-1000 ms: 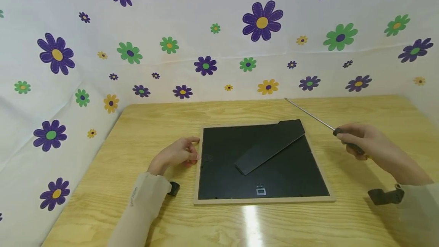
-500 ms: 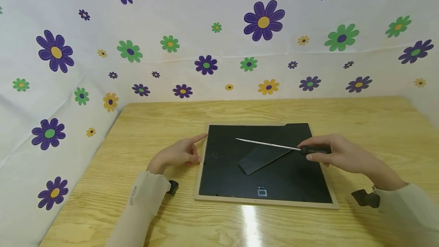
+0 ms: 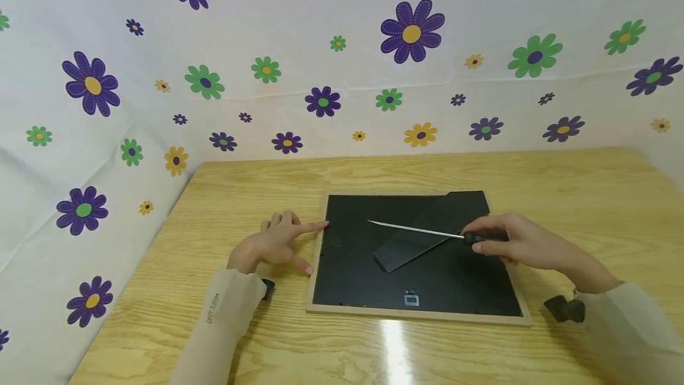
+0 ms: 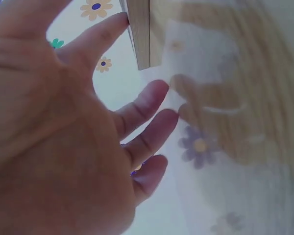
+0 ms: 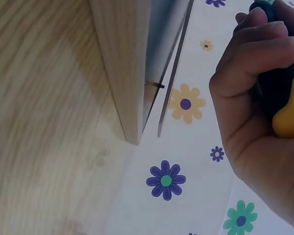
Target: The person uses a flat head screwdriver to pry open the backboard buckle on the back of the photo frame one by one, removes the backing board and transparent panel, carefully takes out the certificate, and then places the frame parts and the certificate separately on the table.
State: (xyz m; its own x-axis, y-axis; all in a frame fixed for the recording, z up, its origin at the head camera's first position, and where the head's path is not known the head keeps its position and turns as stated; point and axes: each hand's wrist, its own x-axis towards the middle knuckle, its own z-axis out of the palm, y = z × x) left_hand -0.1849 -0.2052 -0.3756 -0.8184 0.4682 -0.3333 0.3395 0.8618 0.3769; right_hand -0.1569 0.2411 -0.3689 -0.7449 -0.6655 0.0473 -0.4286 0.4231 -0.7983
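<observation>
A picture frame [image 3: 347, 281] lies face down, showing its black back and pale wooden rim [image 5: 125, 63]. Slanting across the back is a black easel stand [image 3: 417, 247]. My left hand [image 3: 272, 246] is spread at the frame's left side, the straight index finger touching the rim; its other fingers show apart from the frame in the left wrist view. Above the frame's right part, my right hand [image 3: 521, 243] grips a screwdriver [image 3: 419, 230] by its handle [image 5: 288, 115], dark with yellow. The metal shaft points left over the backing; whether its tip touches cannot be told.
The frame lies on a wooden table [image 3: 256, 195]. A small metal hanger [image 3: 411, 300] sits near its front edge. A small dark tab [image 5: 159, 85] shows inside the rim in the right wrist view. A flowered white cloth [image 3: 342, 70] closes off the back and sides.
My right hand has brought the screwdriver left from beside the frame to over it. My left fingers have spread, the index straightening onto the rim. The frame has shifted slightly right and turned a little.
</observation>
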